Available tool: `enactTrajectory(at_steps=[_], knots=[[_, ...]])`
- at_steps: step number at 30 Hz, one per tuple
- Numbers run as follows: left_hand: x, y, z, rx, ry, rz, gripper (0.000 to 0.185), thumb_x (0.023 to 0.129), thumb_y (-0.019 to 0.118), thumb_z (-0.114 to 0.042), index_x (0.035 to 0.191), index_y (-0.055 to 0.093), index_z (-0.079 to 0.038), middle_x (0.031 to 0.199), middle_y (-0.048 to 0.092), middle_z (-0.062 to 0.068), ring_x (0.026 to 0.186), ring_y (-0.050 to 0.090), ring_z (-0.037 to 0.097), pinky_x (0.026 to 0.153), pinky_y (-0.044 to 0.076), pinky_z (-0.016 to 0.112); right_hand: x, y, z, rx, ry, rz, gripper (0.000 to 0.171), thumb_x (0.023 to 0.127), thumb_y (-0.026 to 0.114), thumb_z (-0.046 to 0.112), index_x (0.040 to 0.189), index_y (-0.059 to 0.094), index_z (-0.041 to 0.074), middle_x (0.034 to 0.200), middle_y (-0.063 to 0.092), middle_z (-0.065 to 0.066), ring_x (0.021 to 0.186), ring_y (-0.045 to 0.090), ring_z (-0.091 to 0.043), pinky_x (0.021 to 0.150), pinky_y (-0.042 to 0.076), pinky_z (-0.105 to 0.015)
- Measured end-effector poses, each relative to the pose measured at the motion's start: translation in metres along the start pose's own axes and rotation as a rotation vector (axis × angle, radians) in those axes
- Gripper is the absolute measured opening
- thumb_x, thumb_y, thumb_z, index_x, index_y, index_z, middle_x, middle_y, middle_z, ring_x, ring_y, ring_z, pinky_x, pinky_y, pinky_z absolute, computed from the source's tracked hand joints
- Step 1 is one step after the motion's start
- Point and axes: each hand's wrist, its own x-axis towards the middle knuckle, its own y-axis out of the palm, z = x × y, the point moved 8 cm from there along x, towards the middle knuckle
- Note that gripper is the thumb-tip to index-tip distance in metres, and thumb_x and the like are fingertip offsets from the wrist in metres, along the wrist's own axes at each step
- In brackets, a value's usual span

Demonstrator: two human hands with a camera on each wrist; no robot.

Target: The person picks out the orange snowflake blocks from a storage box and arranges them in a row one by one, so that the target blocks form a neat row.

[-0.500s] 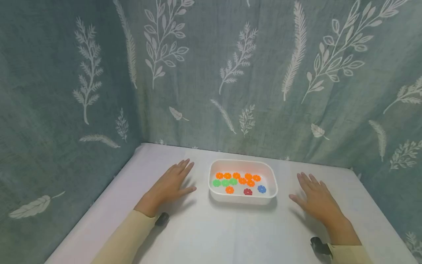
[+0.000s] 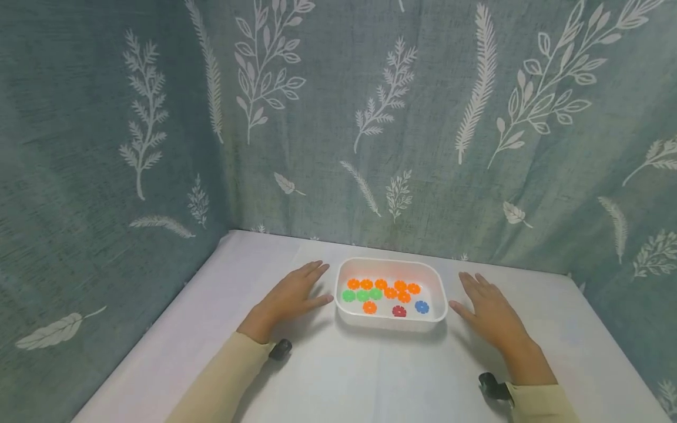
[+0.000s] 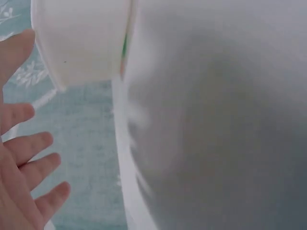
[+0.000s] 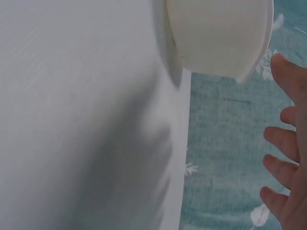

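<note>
- Between the hands: white tray (image 2: 391,322) of orange, green, red and blue flower discs (image 2: 390,292).
- Just left: left hand (image 2: 288,299), fingers spread flat on tabletop (image 2: 370,376).
- Just right: right hand (image 2: 489,314), likewise flat, holding nothing.

Tray (image 2: 391,324): plain white, as I see it on my head view.
Discs (image 2: 389,292) in the tray: I count mostly orange, three green, one red, one blue.
Table (image 2: 370,376): white cloth, no pattern.
Backdrop (image 2: 338,117): grey-green fabric, printed with white leaves, ferns and feathers.
Sleeves (image 2: 222,382): pale yellow on my feed, both arms.
</note>
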Motion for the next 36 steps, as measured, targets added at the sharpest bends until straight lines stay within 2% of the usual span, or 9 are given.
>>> enactTrajectory(at_steps=[6, 14, 22, 30, 36], knots=[[0.014, 0.007, -0.005, -0.069, -0.051, 0.054, 0.086, 0.087, 0.053, -0.068, 0.152, 0.035, -0.014, 0.154, 0.034, 0.008, 0.141, 0.032, 0.027, 0.112, 0.03, 0.048, 0.008, 0.002, 0.009, 0.014, 0.043, 0.032, 0.075, 0.094, 0.061, 0.042, 0.149, 0.033, 0.0, 0.15, 0.035, -0.025, 0.138, 0.026, -0.047, 0.107, 0.024, -0.065], [0.017, 0.02, -0.011, -0.084, -0.067, 0.109, 0.097, 0.08, 0.053, -0.077, 0.153, 0.033, -0.015, 0.155, 0.034, 0.004, 0.142, 0.03, 0.022, 0.113, 0.028, 0.043, 0.021, 0.004, 0.034, 0.031, 0.009, 0.018, 0.068, 0.095, 0.061, 0.039, 0.147, 0.04, 0.001, 0.146, 0.041, -0.024, 0.137, 0.03, -0.045, 0.107, 0.026, -0.064], [0.015, 0.026, -0.023, -0.086, -0.026, 0.128, 0.101, 0.08, 0.054, -0.075, 0.154, 0.028, -0.01, 0.155, 0.034, 0.005, 0.141, 0.032, 0.022, 0.114, 0.027, 0.041, 0.036, 0.011, 0.061, 0.053, -0.019, 0.032, 0.062, 0.095, 0.061, 0.038, 0.144, 0.045, 0.004, 0.144, 0.046, -0.021, 0.135, 0.036, -0.041, 0.108, 0.028, -0.06], [0.018, 0.028, -0.023, -0.076, -0.02, 0.119, 0.1, 0.082, 0.054, -0.073, 0.154, 0.026, -0.009, 0.156, 0.032, 0.006, 0.142, 0.03, 0.023, 0.114, 0.026, 0.042, 0.054, 0.024, 0.08, 0.183, -0.04, 0.055, 0.056, 0.093, 0.066, 0.029, 0.142, 0.05, 0.006, 0.14, 0.052, -0.016, 0.129, 0.046, -0.038, 0.107, 0.034, -0.056], [0.018, 0.029, -0.023, -0.054, -0.028, 0.133, 0.104, 0.081, 0.049, -0.078, 0.155, 0.023, -0.009, 0.157, 0.028, 0.008, 0.143, 0.028, 0.025, 0.113, 0.027, 0.044, 0.071, 0.035, 0.1, 0.361, -0.098, 0.088, 0.04, 0.09, 0.07, 0.017, 0.127, 0.063, 0.002, 0.113, 0.068, -0.008, 0.106, 0.061, -0.027, 0.098, 0.046, -0.047]])
